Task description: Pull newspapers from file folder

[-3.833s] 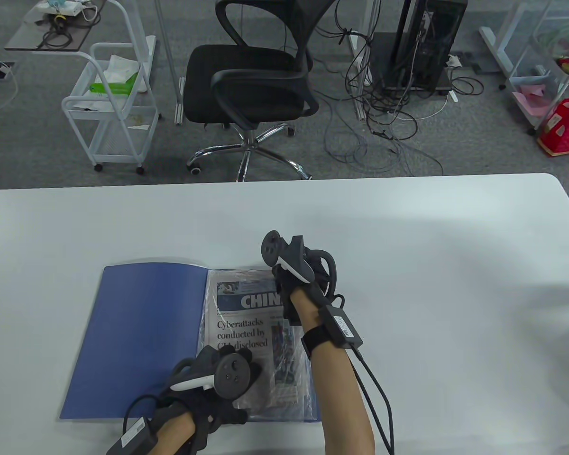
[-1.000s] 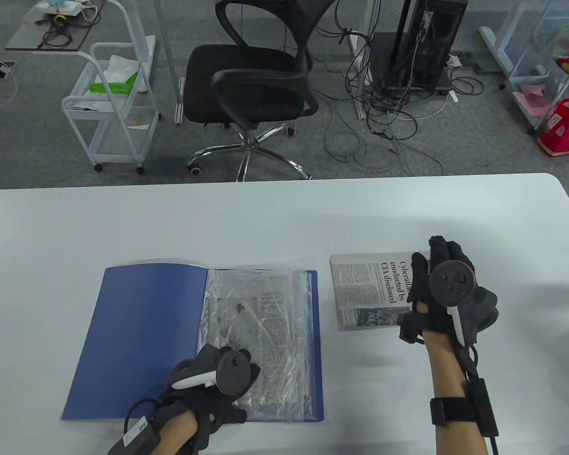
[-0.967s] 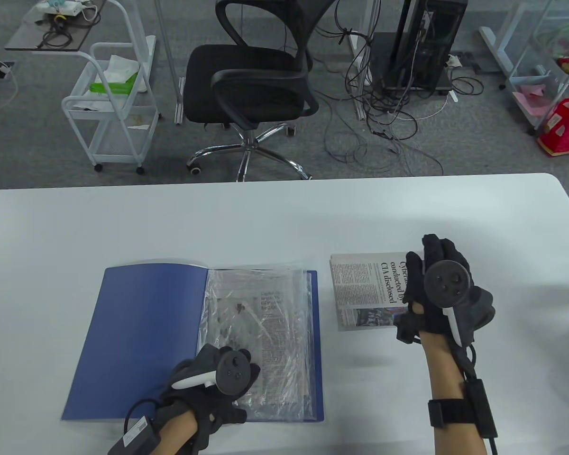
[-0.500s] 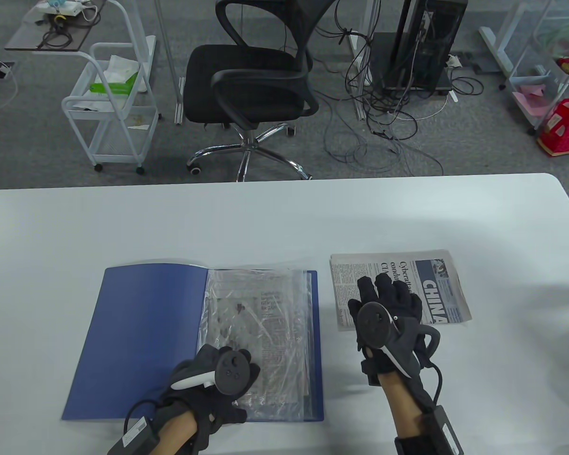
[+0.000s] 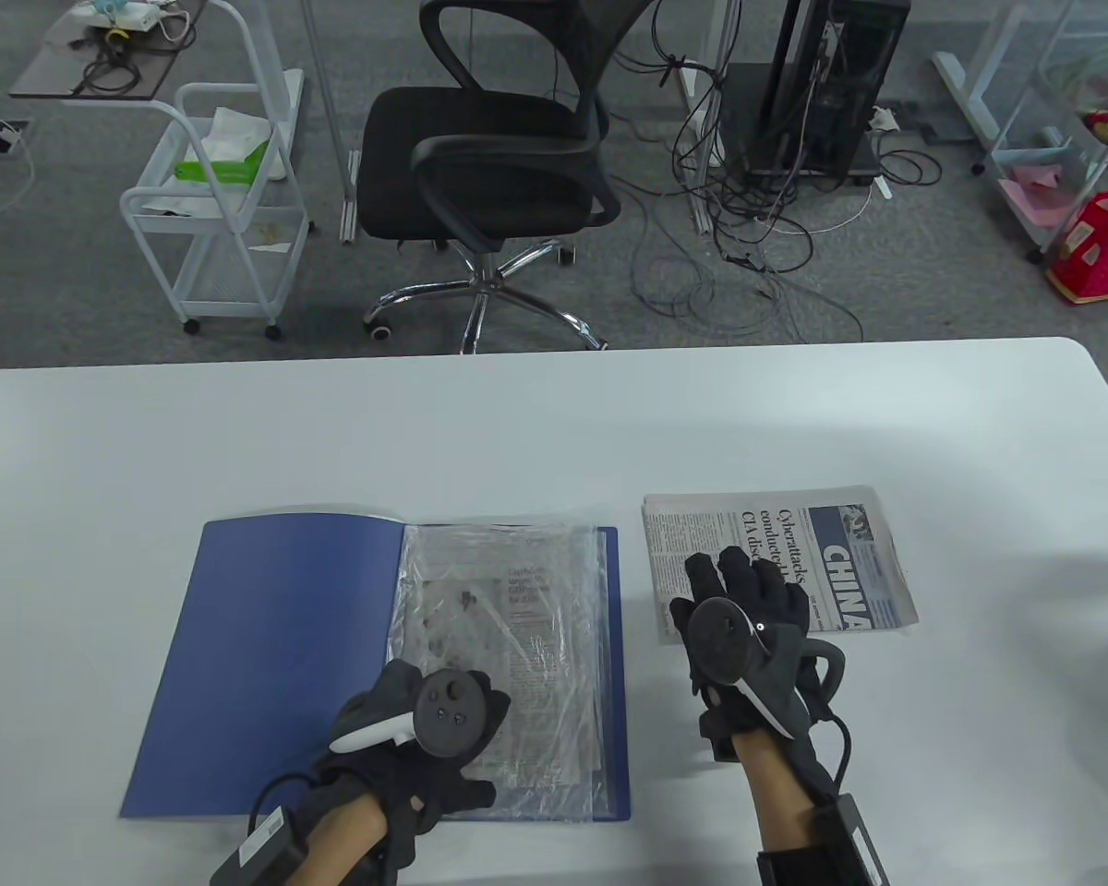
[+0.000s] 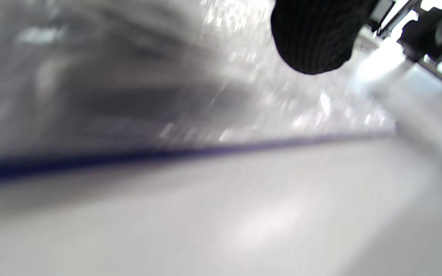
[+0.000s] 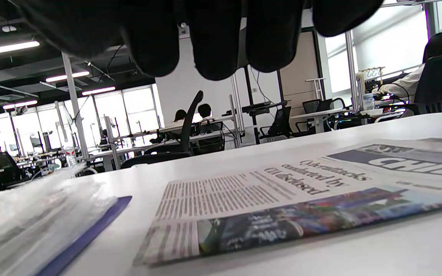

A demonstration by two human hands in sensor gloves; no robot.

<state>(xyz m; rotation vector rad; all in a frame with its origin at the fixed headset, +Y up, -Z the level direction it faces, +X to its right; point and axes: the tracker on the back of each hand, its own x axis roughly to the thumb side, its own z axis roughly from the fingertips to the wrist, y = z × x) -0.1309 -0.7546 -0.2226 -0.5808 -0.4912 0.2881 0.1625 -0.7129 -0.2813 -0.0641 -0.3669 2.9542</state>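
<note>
The folded grey newspaper (image 5: 776,554) lies low right of the open blue plastic folder (image 5: 277,664), likely light and floppy, best pinched at its fold; right hand (image 5: 748,637) hovers open and empty, left hand (image 5: 415,738) rests on see-through sleeves (image 5: 508,628), its grasp hidden.

Newspaper (image 5: 776,563) right of folder (image 5: 268,664)

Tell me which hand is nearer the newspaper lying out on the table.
Right. The right hand is over the newspaper's near left part, fingers spread above the page. The left hand rests on the folder's plastic sleeves, well to the newspaper's left.
</note>
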